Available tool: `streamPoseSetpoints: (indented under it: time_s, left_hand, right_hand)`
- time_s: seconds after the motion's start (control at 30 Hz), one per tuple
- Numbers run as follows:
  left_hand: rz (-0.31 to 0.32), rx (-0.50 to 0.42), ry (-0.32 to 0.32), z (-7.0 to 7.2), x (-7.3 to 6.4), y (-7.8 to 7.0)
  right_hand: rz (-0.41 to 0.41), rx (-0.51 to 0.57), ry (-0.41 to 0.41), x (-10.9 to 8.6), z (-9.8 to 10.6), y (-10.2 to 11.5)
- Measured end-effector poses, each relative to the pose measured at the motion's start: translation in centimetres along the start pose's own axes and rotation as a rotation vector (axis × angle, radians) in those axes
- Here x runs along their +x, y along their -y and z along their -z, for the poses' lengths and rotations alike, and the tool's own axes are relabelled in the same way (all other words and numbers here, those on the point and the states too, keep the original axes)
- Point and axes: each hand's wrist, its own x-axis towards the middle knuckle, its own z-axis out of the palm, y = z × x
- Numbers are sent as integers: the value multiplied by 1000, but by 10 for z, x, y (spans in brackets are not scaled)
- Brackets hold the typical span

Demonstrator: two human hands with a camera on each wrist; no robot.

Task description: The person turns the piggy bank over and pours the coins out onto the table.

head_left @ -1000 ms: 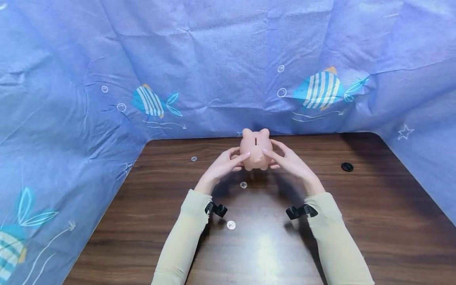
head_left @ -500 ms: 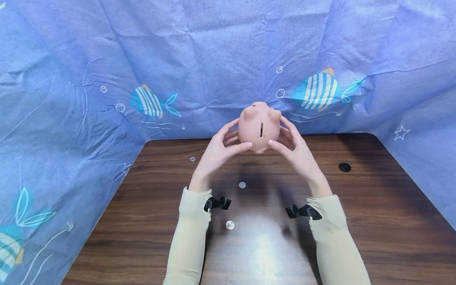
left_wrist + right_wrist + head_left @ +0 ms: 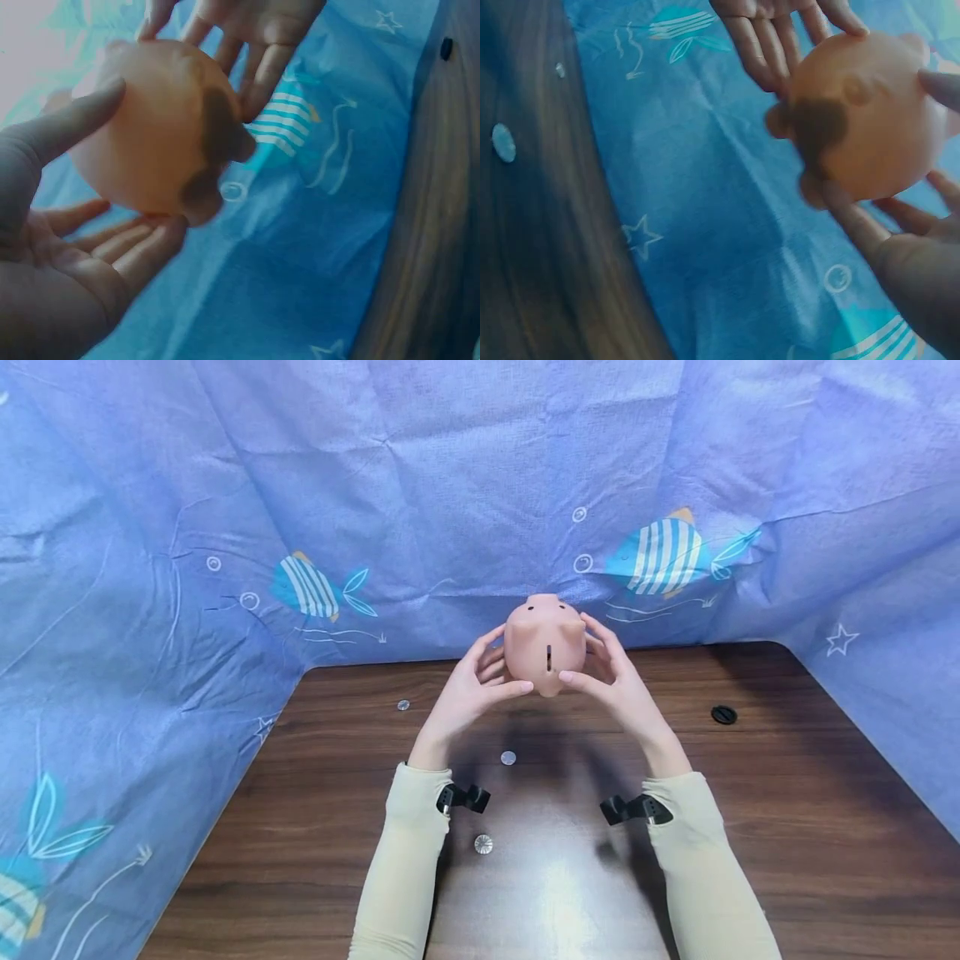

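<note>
- Text, labels, brands, numbers: none legible in any view.
- Near silvery disc (image 3: 483, 844) and far-left silvery disc (image 3: 403, 705): face marks too small to read.
- Cloth (image 3: 465, 510), far side: outlined star sign (image 3: 842, 640) at right; no legible lettering.

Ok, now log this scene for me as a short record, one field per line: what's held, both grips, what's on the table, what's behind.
held: pink piggy bank, raised off the table, snout pointing away from the person
top of it: narrow slot, in view of the head camera
left grip: thumb and fingers around its left side
right grip: thumb and fingers around its right side
on table, left: three small silvery discs, apart from one another
on table, right: black round disc
behind: blue cloth with printed fish
</note>
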Motion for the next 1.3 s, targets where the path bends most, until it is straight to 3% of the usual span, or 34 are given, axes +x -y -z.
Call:
streamPoseSetpoints:
  time_s: [0.2,0.33,0.47,0.73,0.9,1.1,1.3]
  left_hand:
    - [243,8,-10,4,8,24]
    - [375,-66,15,4,12,41]
    - [444,-136,18,1,14,52]
    - [524,-108,-11,0,16,62]
    - [500,-72,28,0,16,66]
    - [378,16,36,-1,13,57]
    - [157,130,16,-7,8,29]
  right_hand:
    - [-262,-26,25,7,2,-22]
    - [-367,-15,62,7,3,-34]
    - [-388,1,121,4,6,-45]
    - [-437,52,171,3,5,-57]
    - [-447,-1,145,5,2,-60]
    - [-378,-62,40,7,-4,-54]
    - [-89,-83,23,6,-3,-38]
